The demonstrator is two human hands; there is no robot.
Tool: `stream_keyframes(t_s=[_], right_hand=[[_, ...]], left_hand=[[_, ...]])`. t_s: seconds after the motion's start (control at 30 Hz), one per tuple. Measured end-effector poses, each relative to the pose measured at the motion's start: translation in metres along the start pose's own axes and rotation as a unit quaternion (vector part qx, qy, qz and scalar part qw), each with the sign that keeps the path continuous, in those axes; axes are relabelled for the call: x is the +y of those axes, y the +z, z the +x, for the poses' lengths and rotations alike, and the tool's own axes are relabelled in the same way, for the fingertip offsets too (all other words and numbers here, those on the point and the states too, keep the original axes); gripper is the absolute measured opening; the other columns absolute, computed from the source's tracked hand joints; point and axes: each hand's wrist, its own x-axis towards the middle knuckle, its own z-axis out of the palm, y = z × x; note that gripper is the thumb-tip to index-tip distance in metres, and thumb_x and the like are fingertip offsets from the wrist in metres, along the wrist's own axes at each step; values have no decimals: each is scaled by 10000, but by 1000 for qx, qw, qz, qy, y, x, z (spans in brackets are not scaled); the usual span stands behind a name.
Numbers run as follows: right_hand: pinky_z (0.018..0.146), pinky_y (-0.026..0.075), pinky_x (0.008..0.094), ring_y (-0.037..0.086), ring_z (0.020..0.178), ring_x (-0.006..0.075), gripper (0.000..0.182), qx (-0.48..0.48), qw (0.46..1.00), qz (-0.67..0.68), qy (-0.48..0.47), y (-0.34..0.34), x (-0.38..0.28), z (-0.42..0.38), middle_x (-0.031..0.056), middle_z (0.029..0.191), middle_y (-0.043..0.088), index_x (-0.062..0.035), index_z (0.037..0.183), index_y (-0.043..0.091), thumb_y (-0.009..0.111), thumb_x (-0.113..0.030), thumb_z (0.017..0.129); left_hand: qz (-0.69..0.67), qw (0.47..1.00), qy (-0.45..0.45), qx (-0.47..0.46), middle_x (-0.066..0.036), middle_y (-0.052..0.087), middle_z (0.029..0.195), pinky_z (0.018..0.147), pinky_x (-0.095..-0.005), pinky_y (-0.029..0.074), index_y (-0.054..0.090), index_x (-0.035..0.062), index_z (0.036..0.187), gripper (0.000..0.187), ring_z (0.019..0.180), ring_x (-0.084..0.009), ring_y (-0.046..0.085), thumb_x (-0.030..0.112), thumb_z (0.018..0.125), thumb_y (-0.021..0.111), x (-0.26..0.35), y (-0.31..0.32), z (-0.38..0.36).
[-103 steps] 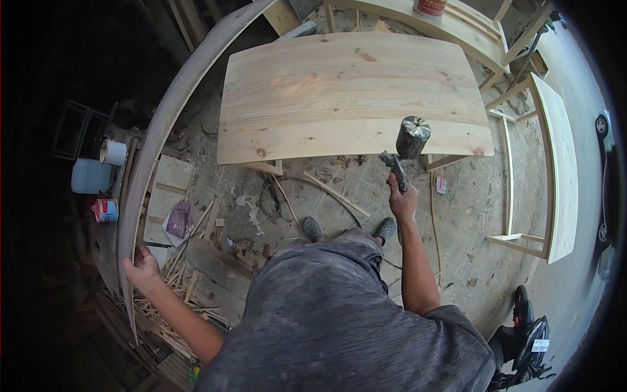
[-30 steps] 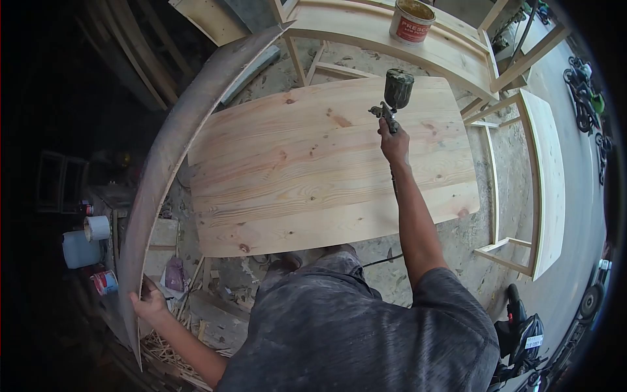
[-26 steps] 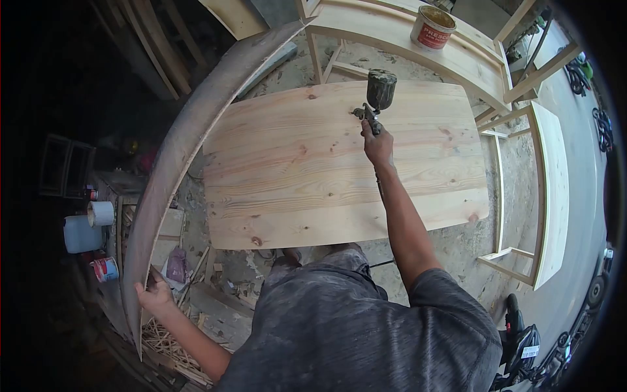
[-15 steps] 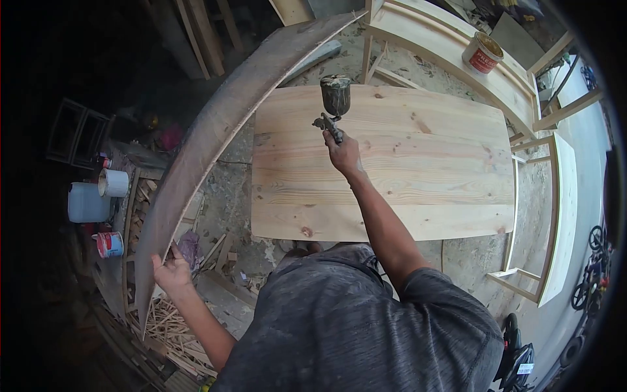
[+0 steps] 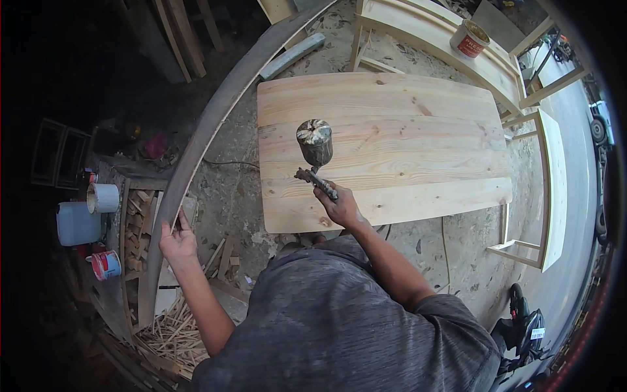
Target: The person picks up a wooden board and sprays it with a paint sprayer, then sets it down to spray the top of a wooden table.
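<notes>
My right hand (image 5: 341,208) is wrapped round the handle of a spray gun (image 5: 318,181), whose stained cup (image 5: 315,142) stands above it. The gun is over the near left part of a pale wooden tabletop (image 5: 405,144) with knots. On the left, my left hand (image 5: 179,240) grips the edge of a long, thin brown board (image 5: 215,121), fingers on its inner side. The board stands on edge and runs from beside my left arm up past the tabletop's far left corner.
A pale bench frame (image 5: 418,32) with a red-labelled tub (image 5: 469,39) stands at the back right, another frame (image 5: 552,189) at the right. Left are a jug (image 5: 78,223), a paint tub (image 5: 106,265) and wood scraps (image 5: 175,333). A cable (image 5: 445,251) lies on the floor.
My right hand has brought the spray gun down and slightly left, closer to my body. The brown board has turned more edge-on, with my left hand still on it. The head view has shifted.
</notes>
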Motion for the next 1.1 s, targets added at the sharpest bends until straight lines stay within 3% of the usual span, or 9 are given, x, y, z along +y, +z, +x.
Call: stream_keyframes(t_s=[0.27,0.4,0.5,0.57,0.63,0.7,0.83,0.97,1.1], right_hand=[[884,569,425,731,1030,391,382,-57,996,-67,-7,-73,44,-140,233,1087,745,-41,1260,702,722,-289,970],[904,564,416,741,1044,369,449,-6,994,-94,64,-112,78,-216,232,1124,750,-28,1266,697,730,-358,963],[856,560,403,750,963,312,455,131,980,-96,118,-143,103,-266,185,1021,766,-26,1234,705,732,-394,968],[602,476,326,592,620,126,436,249,958,-71,123,-170,125,-294,33,695,636,-39,1090,741,705,-461,988],[534,425,301,533,527,95,451,357,921,-51,147,-203,147,-322,9,623,591,-34,1005,744,693,-483,996],[501,397,290,505,491,84,450,424,884,-4,200,-245,155,-351,-4,600,577,-32,958,741,681,-475,1011],[434,345,253,490,456,65,417,585,791,71,161,-320,192,-405,4,643,625,-38,938,727,662,-438,1034],[387,356,264,497,414,81,421,634,748,105,164,-378,193,-460,67,792,713,-24,973,698,636,-433,1047],[362,361,261,507,406,88,427,652,735,122,138,-408,190,-489,106,881,736,-6,1040,661,617,-431,1054]], left_hand=[[-7,999,-41,24,-284,544,1380,1025,-550,610,470,-164,1341,385,1250,-470,602,109,1076,524,-32,4,27],[23,999,-41,2,-292,545,1379,1035,-538,605,480,-169,1331,375,1235,-466,610,96,1070,524,-61,3,21],[48,997,-52,-33,-261,607,1330,1053,-502,592,526,-137,1314,340,1220,-402,633,76,1051,551,-94,-9,6],[80,989,-69,-103,-241,639,1304,1050,-482,589,548,-110,1312,325,1220,-370,641,70,1042,566,-117,-39,0],[69,985,-114,-110,-226,654,1301,1042,-473,582,562,-82,1317,316,1220,-352,642,57,1033,571,-151,-65,-19],[61,980,-147,-122,-229,659,1308,1035,-480,573,569,-74,1322,318,1219,-359,641,33,1022,561,-178,-103,-42],[77,971,-174,-144,-238,624,1367,1049,-515,552,546,-75,1371,447,1244,-385,619,-43,925,554,-227,-165,-100],[111,965,-206,-121,-233,594,1407,1082,-541,526,516,-79,1411,650,1268,-404,600,-83,763,567,-286,-213,-154],[119,958,-248,-80,-220,610,1394,1083,-570,512,555,-71,1373,664,1245,-409,609,-64,709,569,-374,-230,-176]])
